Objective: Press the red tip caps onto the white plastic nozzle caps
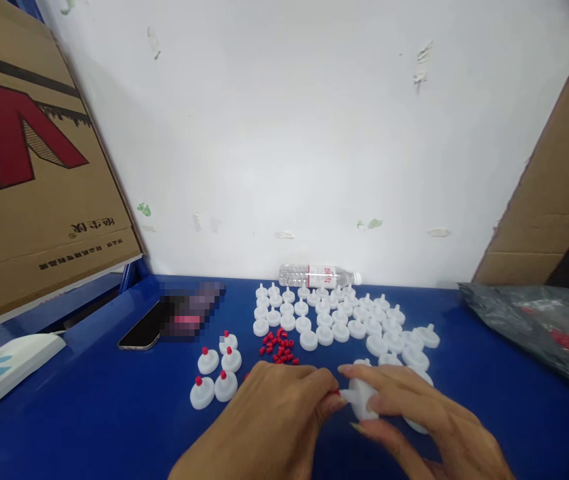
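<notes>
My right hand [424, 413] grips a white nozzle cap [363, 400] by its round base, its spout turned toward my left hand. Pinched in the fingers of my left hand [284, 413] is a small red tip cap [337, 393], mostly hidden, right at the end of the spout. Just beyond the left hand lies a loose pile of red tip caps [278, 345]. Several white nozzle caps [324, 335] stand upright in a large group behind both hands. To the left, several nozzle caps with red tips [208, 361] stand apart.
A clear plastic bottle [319, 275] lies against the white wall [304, 133]. A phone [139, 330] lies at the left, near a white power strip [9, 377]. A grey plastic bag [529, 333] with red pieces sits right. A cardboard box [39, 220] stands at the left.
</notes>
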### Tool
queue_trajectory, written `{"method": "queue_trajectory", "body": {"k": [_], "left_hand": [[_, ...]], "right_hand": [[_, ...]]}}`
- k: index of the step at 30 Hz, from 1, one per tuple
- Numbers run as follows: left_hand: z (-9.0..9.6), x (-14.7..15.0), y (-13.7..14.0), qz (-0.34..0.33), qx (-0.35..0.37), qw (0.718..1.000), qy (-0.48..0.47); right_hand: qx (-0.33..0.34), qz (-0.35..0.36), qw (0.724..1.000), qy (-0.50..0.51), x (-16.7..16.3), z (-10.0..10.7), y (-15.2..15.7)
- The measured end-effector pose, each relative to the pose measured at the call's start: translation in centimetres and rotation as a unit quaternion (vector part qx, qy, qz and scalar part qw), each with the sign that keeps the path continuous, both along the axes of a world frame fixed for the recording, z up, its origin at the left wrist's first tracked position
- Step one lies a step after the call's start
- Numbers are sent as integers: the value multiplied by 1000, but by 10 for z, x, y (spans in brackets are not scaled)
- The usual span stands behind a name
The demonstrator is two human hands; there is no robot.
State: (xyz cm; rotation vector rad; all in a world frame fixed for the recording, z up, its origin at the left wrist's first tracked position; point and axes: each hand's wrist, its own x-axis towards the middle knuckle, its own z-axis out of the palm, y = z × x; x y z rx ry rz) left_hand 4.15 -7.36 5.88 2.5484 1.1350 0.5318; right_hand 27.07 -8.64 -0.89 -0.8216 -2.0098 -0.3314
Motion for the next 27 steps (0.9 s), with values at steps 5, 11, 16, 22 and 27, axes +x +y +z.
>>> {"method": "queue_trajectory", "body": {"k": [5, 11, 16, 22, 27], "left_hand": [[9, -11, 6, 13, 33, 997, -69], [14, -44, 30, 174, 168, 968, 63], [8, -66, 54, 208, 128, 950, 192], [4, -59, 60, 192, 88, 948, 236], [3, -53, 59, 201, 67, 939, 271]], "right_hand": [[-12, -33, 998, -49, -3, 15, 2], [-5, -51, 992, -117, -2, 23, 11], [-24, -47, 993, -110, -5, 18, 13], [-20, -83, 992, -95, -7, 10, 15], [-19, -159, 978, -134, -1, 0, 21]]}}
